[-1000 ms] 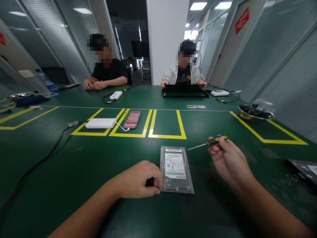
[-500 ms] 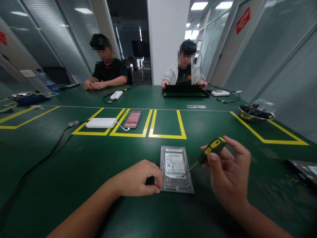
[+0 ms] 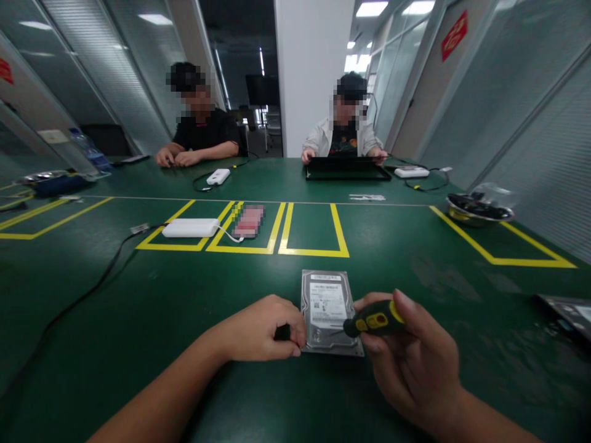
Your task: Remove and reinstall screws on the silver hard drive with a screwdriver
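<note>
Screwdriver (image 3: 375, 319) lowered — right hand (image 3: 418, 360) grips it, left hand (image 3: 258, 327) pinches hard drive (image 3: 325, 298) — green table (image 3: 152, 301), glass walls (image 3: 521, 111)

The left hand (image 3: 261, 326) curves its fingers (image 3: 298, 323) inward, while the right hand (image 3: 415, 357) is clenched in a grip.

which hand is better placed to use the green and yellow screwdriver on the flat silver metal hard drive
The right hand, probably: it holds the screwdriver, its thin shaft extending over the hard drive. No tool shows in the left hand; its fingertips are at the drive's left edge.
</note>
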The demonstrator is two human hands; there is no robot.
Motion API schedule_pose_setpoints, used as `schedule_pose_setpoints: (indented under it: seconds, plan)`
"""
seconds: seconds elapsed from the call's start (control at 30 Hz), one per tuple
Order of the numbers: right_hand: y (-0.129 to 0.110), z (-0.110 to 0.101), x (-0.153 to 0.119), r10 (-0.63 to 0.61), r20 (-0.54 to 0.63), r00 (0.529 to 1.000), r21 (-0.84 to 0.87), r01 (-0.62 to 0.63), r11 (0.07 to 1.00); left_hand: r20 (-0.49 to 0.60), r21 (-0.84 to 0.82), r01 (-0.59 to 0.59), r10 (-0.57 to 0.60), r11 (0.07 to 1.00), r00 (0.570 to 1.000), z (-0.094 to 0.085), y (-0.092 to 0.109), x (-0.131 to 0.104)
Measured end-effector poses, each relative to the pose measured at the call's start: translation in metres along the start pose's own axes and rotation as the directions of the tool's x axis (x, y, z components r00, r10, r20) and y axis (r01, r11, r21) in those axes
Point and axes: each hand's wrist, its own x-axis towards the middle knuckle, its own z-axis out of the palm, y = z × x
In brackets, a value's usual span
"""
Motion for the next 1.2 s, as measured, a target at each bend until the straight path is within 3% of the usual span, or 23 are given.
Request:
schedule_pose_setpoints:
  seconds: [0.47, 0.7, 1.2]
  plan:
    - [-0.009, 0.015, 0.038, -0.099, 0.130, 0.987, -0.025, 0.103, 0.994, -0.010, -0.064, 0.010, -0.010, 0.998, 1.000, -0.002, 0.001, -0.001]
    - [-0.002, 0.028, 0.036, -0.089, 0.144, 0.986, -0.026, 0.093, 0.995, -0.011, -0.112, 0.060, -0.062, 0.992, 0.998, -0.001, 0.000, -0.001]
    - [0.004, 0.036, 0.027, -0.083, 0.154, 0.985, -0.074, 0.095, 0.993, -0.005, -0.100, 0.109, -0.110, 0.989, 0.994, 0.000, -0.003, -0.002]
